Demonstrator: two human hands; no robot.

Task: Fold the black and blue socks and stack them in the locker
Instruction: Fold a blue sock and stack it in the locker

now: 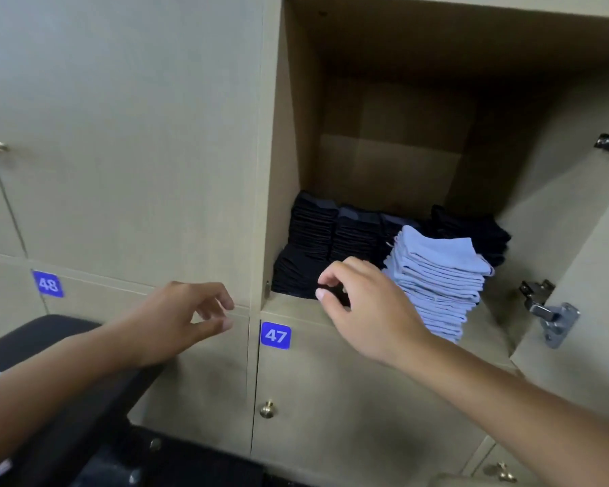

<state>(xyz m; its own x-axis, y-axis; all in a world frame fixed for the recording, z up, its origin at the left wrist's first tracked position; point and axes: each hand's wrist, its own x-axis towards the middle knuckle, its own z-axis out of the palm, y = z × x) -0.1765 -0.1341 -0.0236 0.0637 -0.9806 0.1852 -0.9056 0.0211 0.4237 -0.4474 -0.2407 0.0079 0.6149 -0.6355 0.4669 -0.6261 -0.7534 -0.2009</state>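
both arms reach: right hand (363, 307) pinches black socks (296, 279) at locker (285, 135) lip (left hand (187, 314) loose, empty).

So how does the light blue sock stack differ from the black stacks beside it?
The light blue sock stack stands at the front right of the locker; the black stacks fill the left and back. The blue is one leaning pile, the black several piles. Both hold folded socks.

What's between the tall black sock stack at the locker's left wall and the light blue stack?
In the head view, a second stack of black socks stands between the black stack and the light blue stack; the right hand hovers in front.
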